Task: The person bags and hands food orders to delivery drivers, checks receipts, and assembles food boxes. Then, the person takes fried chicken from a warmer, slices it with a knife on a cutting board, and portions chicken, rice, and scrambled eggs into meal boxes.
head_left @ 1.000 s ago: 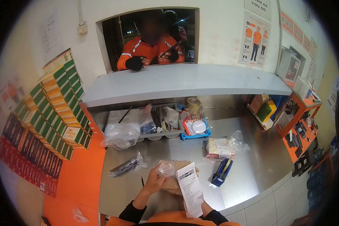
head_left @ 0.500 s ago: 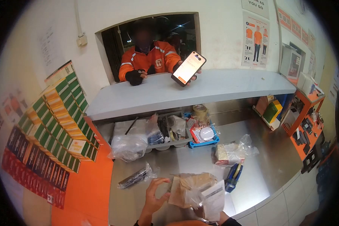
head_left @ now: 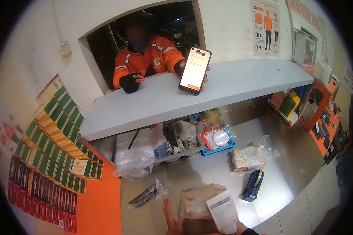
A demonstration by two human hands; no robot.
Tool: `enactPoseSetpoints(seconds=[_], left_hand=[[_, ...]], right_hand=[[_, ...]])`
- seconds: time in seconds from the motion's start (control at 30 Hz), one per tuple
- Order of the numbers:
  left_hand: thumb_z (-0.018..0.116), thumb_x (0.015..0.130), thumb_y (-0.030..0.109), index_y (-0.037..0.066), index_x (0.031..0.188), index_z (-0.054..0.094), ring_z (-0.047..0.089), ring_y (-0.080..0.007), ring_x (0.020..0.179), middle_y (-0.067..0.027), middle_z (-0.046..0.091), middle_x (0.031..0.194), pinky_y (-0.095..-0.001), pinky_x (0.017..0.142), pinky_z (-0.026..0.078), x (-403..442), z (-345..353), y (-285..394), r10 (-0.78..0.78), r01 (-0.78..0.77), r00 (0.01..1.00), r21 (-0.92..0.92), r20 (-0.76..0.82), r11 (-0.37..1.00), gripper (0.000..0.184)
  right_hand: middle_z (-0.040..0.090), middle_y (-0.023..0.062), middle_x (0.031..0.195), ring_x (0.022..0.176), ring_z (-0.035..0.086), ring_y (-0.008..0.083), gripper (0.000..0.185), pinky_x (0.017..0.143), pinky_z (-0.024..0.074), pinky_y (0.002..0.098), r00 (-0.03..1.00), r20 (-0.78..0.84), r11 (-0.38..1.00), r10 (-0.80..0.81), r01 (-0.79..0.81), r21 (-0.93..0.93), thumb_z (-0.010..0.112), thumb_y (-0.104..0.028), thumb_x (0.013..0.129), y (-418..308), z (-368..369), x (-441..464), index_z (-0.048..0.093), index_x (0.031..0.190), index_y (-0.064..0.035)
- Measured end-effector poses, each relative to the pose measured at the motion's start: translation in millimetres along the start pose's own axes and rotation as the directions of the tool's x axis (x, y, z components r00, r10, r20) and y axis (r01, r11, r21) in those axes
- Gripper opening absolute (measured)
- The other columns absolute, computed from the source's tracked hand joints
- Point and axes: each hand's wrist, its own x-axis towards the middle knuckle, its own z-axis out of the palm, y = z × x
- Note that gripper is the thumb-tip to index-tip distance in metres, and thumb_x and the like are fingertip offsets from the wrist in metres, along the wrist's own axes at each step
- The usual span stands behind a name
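My left hand [head_left: 171,218] is open at the bottom of the view, its fingers pointing up and nothing in it. Just right of it is a brown paper bag [head_left: 198,207] in clear plastic. A white printed receipt [head_left: 222,211] lies over the bag's right side. Only the wrist of my right hand [head_left: 241,228] shows, at the receipt's lower right edge; its fingers are hidden behind the receipt and bag. A black roll in clear plastic [head_left: 145,196] lies to the left of my left hand.
Across the raised counter [head_left: 239,74], a person in an orange jacket [head_left: 155,58] holds out a lit phone [head_left: 194,71]. Beneath it sit a grey tray [head_left: 180,153] and a blue basket [head_left: 219,150]. A blue tape dispenser [head_left: 252,187] and wrapped box [head_left: 245,158] stand right; stacked boxes [head_left: 59,156] left.
My view has shifted and tilted. My left hand has moved down, and its fingers have gone from curved beside the bag to upright. The phone is held more upright.
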Motion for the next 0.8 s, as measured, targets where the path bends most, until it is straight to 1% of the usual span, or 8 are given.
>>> enactPoseSetpoints(seconds=[0.1, 0.3, 0.4, 0.47, 0.53, 0.6, 0.67, 0.8], left_hand=[[0.059, 0.08, 0.034, -0.003, 0.131, 0.029, 0.024, -0.0328, 0.127, -0.0193, 0.026, 0.135, -0.0417, 0.105, 0.018, 19.5, 4.6, 7.5, 0.303, -0.357, 0.885, 0.097, 0.354, 0.929, 0.069], [0.057, 0.084, 0.017, -0.005, 0.119, 0.043, 0.038, -0.0256, 0.119, -0.0157, 0.045, 0.122, -0.0356, 0.099, 0.028, 40.6, 36.2, -11.4, 0.074, -0.058, 0.991, -0.133, 0.114, 0.989, 0.043], [0.052, 0.089, 0.013, -0.004, 0.108, 0.051, 0.052, -0.0156, 0.098, -0.0088, 0.057, 0.104, -0.0282, 0.086, 0.039, 37.6, 38.3, 5.1, -0.409, 0.435, 0.9, -0.274, 0.149, 0.858, 0.026], [0.051, 0.09, 0.014, -0.003, 0.106, 0.053, 0.054, -0.0133, 0.092, -0.0072, 0.059, 0.1, -0.0269, 0.082, 0.042, 36.1, 43.2, -4.0, -0.383, 0.407, 0.913, -0.387, 0.142, 0.827, 0.024], [0.051, 0.089, 0.015, -0.002, 0.105, 0.054, 0.055, -0.0135, 0.088, -0.0072, 0.059, 0.099, -0.027, 0.081, 0.042, 32.0, 46.4, -5.0, -0.265, 0.294, 0.954, -0.253, 0.143, 0.922, 0.023], [0.052, 0.089, 0.015, -0.002, 0.105, 0.054, 0.055, -0.0137, 0.087, -0.0072, 0.06, 0.098, -0.027, 0.08, 0.042, 35.5, 49.6, -2.1, -0.26, 0.285, 0.958, -0.298, 0.121, 0.911, 0.023], [0.052, 0.089, 0.015, -0.002, 0.104, 0.053, 0.055, -0.0138, 0.086, -0.0071, 0.06, 0.096, -0.027, 0.08, 0.042, 34.2, 50.2, -2.1, -0.245, 0.263, 0.965, -0.344, 0.096, 0.901, 0.023], [0.052, 0.089, 0.015, -0.001, 0.111, 0.049, 0.053, -0.0163, 0.093, -0.0085, 0.057, 0.103, -0.029, 0.083, 0.04, 31.5, 52.2, 12.1, -0.211, 0.21, 0.977, -0.325, 0.032, 0.922, 0.028]], right_hand=[[0.059, 0.0069, 0.109, 0.096, 0.057, 0.0195, 0.044, 0.074, 0.046, 0.0332, 0.998, 0.054, 1.0, -0.029, 0.029, -0.007, 0.05, -0.037, 0.086, -5.3, 10.8, 24.7, 0.052, 0.119, -0.0081], [0.059, 0.0068, 0.11, 0.096, 0.057, 0.0192, 0.046, 0.074, 0.0461, 0.0331, 0.999, 0.032, 0.992, -0.025, 0.028, -0.127, 0.05, -0.038, 0.086, -10.4, -15.6, 43.6, 0.051, 0.121, -0.0086], [0.061, 0.01, 0.106, 0.091, 0.059, 0.0211, 0.039, 0.072, 0.0458, 0.0315, 0.936, -0.258, 0.806, 0.238, -0.338, -0.486, 0.043, -0.033, 0.09, -6.0, -52.3, 31.3, 0.052, 0.118, -0.0077], [0.058, 0.014, 0.102, 0.084, 0.057, 0.0236, 0.036, 0.077, 0.0445, 0.0324, 0.947, -0.32, 0.401, -0.037, -0.28, -0.872, 0.048, -0.033, 0.089, -21.3, -72.2, 21.2, 0.052, 0.113, -0.0061], [0.059, 0.0144, 0.094, 0.086, 0.057, 0.0229, 0.026, 0.076, 0.0427, 0.0303, 0.685, -0.451, 0.662, -0.572, 0.061, -0.747, 0.039, -0.019, 0.091, -60.7, -18.7, -11.3, 0.053, 0.104, -0.0004], [0.051, 0.014, 0.103, 0.104, 0.047, 0.028, 0.021, 0.092, 0.0331, 0.0417, 0.47, -0.293, 0.433, -0.833, 0.223, -0.873, 0.05, -0.015, 0.084, -35.3, -19.0, -36.1, 0.052, 0.1, -0.0014], [0.049, 0.0114, 0.108, 0.114, 0.04, 0.0292, 0.028, 0.098, 0.0193, 0.0552, 0.547, 0.239, -0.087, -0.803, 0.29, -0.953, 0.054, -0.018, 0.081, -10.4, -13.2, -53.4, 0.053, 0.107, -0.0077], [0.043, 0.0026, 0.13, 0.125, 0.033, 0.0265, 0.048, 0.101, 0.0116, 0.0576, 0.757, 0.411, -0.224, -0.507, 0.345, -0.912, 0.058, -0.029, 0.078, -50.5, 39.6, -24.8, 0.048, 0.125, -0.0232]])
